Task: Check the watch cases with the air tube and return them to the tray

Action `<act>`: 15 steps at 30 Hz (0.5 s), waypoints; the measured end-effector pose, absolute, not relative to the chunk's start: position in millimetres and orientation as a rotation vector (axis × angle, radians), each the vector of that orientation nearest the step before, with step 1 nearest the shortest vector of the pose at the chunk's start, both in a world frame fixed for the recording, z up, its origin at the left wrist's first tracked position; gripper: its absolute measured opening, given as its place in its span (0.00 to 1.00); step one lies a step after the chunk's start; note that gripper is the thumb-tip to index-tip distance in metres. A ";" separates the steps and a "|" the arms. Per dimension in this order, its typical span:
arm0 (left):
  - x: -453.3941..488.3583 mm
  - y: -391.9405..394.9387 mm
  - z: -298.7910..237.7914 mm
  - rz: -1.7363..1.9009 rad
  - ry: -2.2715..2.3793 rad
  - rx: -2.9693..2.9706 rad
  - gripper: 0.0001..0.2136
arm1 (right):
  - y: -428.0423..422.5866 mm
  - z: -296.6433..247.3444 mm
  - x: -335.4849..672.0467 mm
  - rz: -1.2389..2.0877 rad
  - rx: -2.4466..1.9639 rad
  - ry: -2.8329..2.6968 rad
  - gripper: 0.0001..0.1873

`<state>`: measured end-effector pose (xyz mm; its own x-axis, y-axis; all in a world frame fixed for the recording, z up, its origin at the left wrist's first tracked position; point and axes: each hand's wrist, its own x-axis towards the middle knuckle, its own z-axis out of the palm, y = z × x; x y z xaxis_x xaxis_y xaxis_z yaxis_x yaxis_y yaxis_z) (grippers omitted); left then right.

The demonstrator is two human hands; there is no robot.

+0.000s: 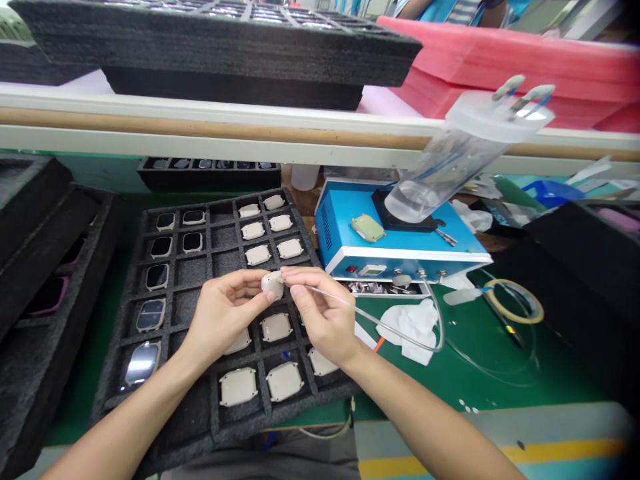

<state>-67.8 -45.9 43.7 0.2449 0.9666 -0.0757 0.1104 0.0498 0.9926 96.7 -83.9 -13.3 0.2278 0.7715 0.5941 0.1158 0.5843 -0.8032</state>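
Observation:
My left hand pinches a small beige watch case between thumb and fingers, above a black foam tray. The end of a clear thin tube is gripped in my right hand, its tip up against the right edge of the case. My fingers hide the exact contact. Beneath both hands, the tray's compartments hold beige watch cases on the right and watches with dark screens on the left.
A blue machine stands behind the tray at right, with a clear cylinder and a greenish case on it. Crumpled white tissue and a tape roll lie nearby. A shelf crosses above; foam trays stack at left.

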 end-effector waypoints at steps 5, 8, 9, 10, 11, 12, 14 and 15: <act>-69.0 -45.8 43.3 0.927 1.115 1.352 0.17 | -83.8 -13.2 96.8 0.534 -0.861 -1.289 0.10; -68.9 -45.8 43.3 0.923 1.118 1.353 0.17 | -84.1 -13.0 96.9 0.535 -0.861 -1.288 0.10; -68.7 -45.8 43.4 0.923 1.122 1.354 0.17 | -84.2 -12.9 96.9 0.536 -0.862 -1.289 0.10; -68.5 -45.9 43.7 0.922 1.123 1.356 0.17 | -84.4 -12.7 97.0 0.537 -0.863 -1.290 0.10; -68.2 -46.0 44.0 0.922 1.124 1.357 0.17 | -84.4 -12.5 97.0 0.537 -0.865 -1.291 0.10; -68.1 -46.0 44.3 0.921 1.123 1.358 0.17 | -84.4 -12.2 97.0 0.536 -0.868 -1.291 0.10; -68.1 -45.6 44.7 0.920 1.115 1.360 0.17 | -84.0 -11.9 96.9 0.533 -0.871 -1.290 0.10; -68.2 -45.4 44.5 0.921 1.111 1.361 0.16 | -83.6 -11.8 96.8 0.530 -0.871 -1.289 0.10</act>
